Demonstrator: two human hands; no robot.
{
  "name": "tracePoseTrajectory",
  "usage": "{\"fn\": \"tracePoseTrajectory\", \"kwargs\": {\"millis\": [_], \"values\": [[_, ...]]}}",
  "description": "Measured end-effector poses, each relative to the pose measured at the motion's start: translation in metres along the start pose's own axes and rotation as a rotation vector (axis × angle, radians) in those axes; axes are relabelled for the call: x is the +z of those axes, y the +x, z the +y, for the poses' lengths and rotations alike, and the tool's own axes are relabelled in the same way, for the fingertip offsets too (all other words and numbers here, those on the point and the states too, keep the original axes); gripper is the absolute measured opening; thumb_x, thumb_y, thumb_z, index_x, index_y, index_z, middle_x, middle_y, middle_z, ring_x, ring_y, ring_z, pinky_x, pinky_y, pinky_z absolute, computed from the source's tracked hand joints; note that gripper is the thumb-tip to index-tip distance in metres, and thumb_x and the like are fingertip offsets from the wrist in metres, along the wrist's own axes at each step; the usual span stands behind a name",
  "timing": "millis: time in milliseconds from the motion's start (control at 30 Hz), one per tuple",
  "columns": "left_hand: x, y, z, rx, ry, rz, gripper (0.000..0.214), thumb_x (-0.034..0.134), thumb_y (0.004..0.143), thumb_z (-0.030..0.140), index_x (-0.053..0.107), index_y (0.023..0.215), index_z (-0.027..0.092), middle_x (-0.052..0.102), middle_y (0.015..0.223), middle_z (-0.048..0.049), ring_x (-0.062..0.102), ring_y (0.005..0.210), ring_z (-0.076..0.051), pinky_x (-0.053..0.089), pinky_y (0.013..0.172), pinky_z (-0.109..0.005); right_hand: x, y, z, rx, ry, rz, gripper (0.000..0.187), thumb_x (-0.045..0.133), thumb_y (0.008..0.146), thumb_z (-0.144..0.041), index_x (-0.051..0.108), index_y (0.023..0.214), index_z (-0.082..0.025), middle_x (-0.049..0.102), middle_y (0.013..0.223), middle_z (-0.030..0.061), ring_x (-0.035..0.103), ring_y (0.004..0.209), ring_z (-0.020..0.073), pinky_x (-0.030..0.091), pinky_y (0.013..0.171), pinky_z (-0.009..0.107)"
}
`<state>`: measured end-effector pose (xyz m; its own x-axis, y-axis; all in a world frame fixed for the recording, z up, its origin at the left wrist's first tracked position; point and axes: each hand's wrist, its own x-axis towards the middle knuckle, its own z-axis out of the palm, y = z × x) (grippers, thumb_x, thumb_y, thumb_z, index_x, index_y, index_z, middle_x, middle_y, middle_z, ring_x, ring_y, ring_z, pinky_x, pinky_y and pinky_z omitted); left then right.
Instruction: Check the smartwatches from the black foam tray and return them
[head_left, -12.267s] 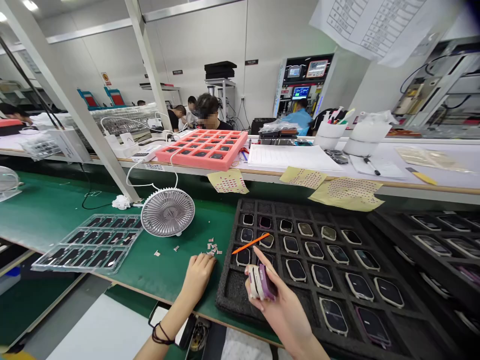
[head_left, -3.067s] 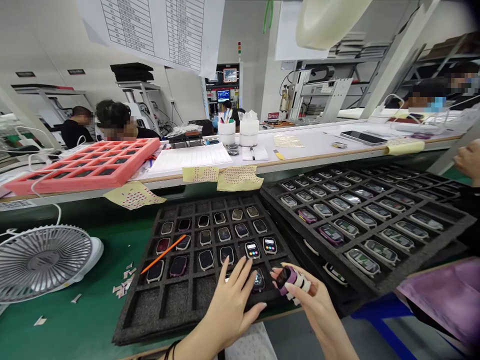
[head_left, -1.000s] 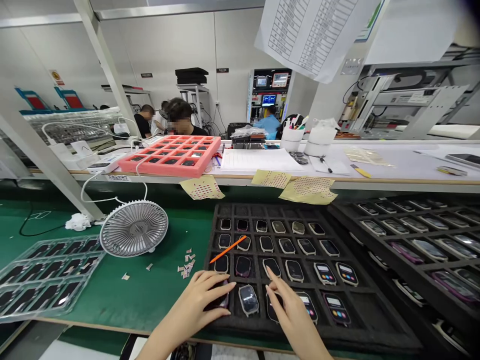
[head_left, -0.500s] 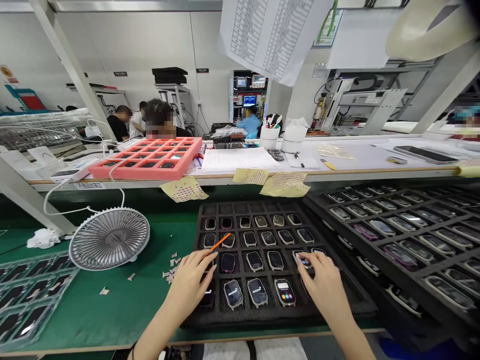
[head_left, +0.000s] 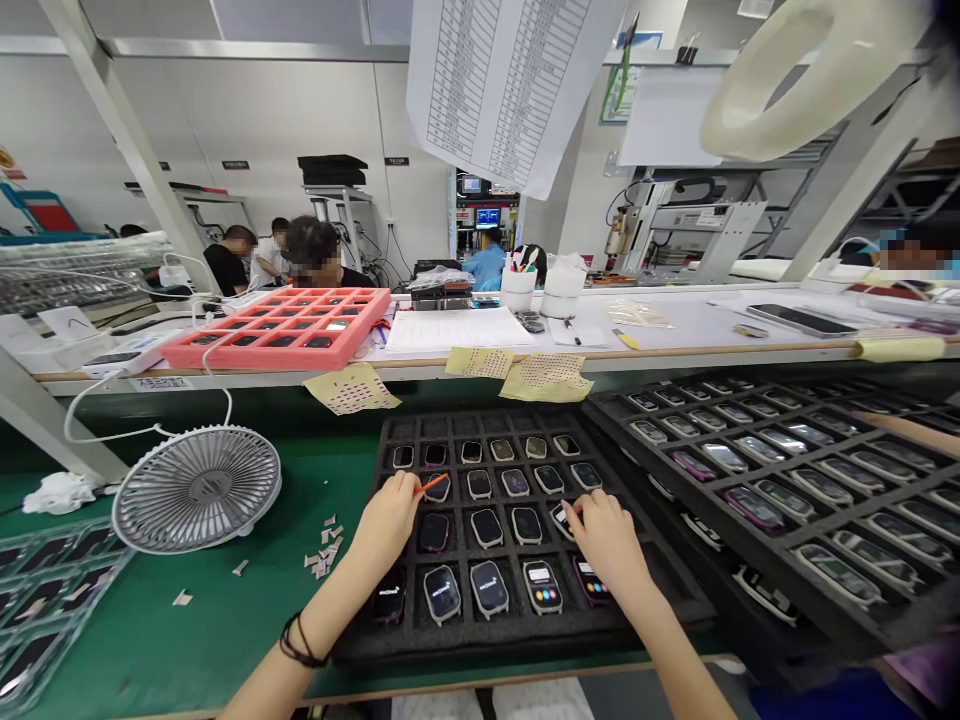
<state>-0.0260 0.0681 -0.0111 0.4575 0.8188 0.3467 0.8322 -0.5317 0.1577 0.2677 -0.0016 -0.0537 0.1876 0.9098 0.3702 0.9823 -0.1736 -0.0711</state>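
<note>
A black foam tray (head_left: 450, 645) in front of me holds rows of smartwatches in square slots. My left hand (head_left: 390, 515) is closed on a thin orange stick (head_left: 433, 483), whose tip points right over a watch in the second row. At the third row, my right hand (head_left: 606, 530) has its fingers closed on a smartwatch (head_left: 560, 520), partly covering it. In the front row, a pale-framed watch (head_left: 543, 586) and a purple-framed watch (head_left: 591, 578) show lit screens with coloured icons. Others in that row show white lettering on dark screens.
More foam trays of watches (head_left: 750, 470) are stacked at the right. On the left stand a grey fan (head_left: 199, 490) and a clear tray of dark screens (head_left: 60, 600), with small paper scraps (head_left: 322, 555) nearby. A pink foam tray (head_left: 277, 330) sits on the shelf. People are behind.
My view has shifted, moving the scene left. My left hand has moved up the tray, so the stick lies over the second row. My right hand has uncovered the lit purple-framed watch.
</note>
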Motion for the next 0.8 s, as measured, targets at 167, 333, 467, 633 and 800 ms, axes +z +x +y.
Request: {"fn": "tracePoseTrajectory", "kwargs": {"millis": [167, 333, 467, 633, 800], "values": [[-0.029, -0.029, 0.024, -0.058, -0.375, 0.006, 0.017, 0.032, 0.094, 0.029, 0.048, 0.094, 0.022, 0.061, 0.083, -0.0014, 0.059, 0.065, -0.016, 0.045, 0.059, -0.025, 0.0, 0.0, 0.004, -0.009, 0.437, -0.043, 0.031, 0.039, 0.09, -0.044, 0.048, 0.071, -0.021, 0.056, 0.063, 0.0044, 0.056, 0.063, 0.0238, 0.04, 0.058, 0.032], [-0.039, -0.053, 0.064, -0.131, -0.732, -0.202, 0.028, 0.033, 0.095, 0.036, 0.054, 0.087, 0.02, 0.051, 0.067, 0.0028, 0.047, 0.059, -0.012, 0.036, 0.057, -0.021, -0.033, -0.009, -0.025, 0.156, 1.133, -0.145, 0.044, 0.048, 0.085, -0.052, 0.047, 0.116, -0.021, 0.041, 0.053, -0.007, 0.043, 0.047, 0.0149, 0.032, 0.047, 0.024], [-0.028, -0.058, 0.087, -0.159, -0.958, -0.258, 0.035, 0.034, 0.094, 0.04, 0.057, 0.082, 0.017, 0.043, 0.063, 0.0038, 0.037, 0.056, -0.01, 0.028, 0.054, -0.021, -0.058, -0.02, -0.067, 0.36, 1.738, -0.347, 0.038, 0.06, 0.078, -0.052, 0.057, 0.099, -0.021, 0.047, 0.059, -0.0046, 0.042, 0.045, 0.0097, 0.027, 0.037, 0.018], [-0.012, -0.061, 0.094, -0.223, -1.142, -0.276, 0.04, 0.033, 0.094, 0.045, 0.056, 0.082, 0.015, 0.031, 0.054, 0.007, 0.028, 0.05, -0.009, 0.022, 0.049, -0.022, -0.063, -0.024, -0.096, 0.41, 2.032, -0.428, 0.024, 0.064, 0.08, -0.043, 0.053, 0.082, -0.021, 0.05, 0.06, -0.0066, 0.038, 0.035, 0.0026, 0.019, 0.03, 0.013], [-0.01, -0.065, 0.095, -0.219, -1.151, -0.278, 0.041, 0.036, 0.093, 0.045, 0.059, 0.081, 0.014, 0.03, 0.051, 0.0073, 0.028, 0.048, -0.009, 0.021, 0.048, -0.023, -0.061, -0.024, -0.098, 0.397, 2.087, -0.407, 0.025, 0.062, 0.083, -0.041, 0.048, 0.078, -0.021, 0.05, 0.058, -0.0082, 0.037, 0.03, 0.0012, 0.023, 0.027, 0.011]]}}
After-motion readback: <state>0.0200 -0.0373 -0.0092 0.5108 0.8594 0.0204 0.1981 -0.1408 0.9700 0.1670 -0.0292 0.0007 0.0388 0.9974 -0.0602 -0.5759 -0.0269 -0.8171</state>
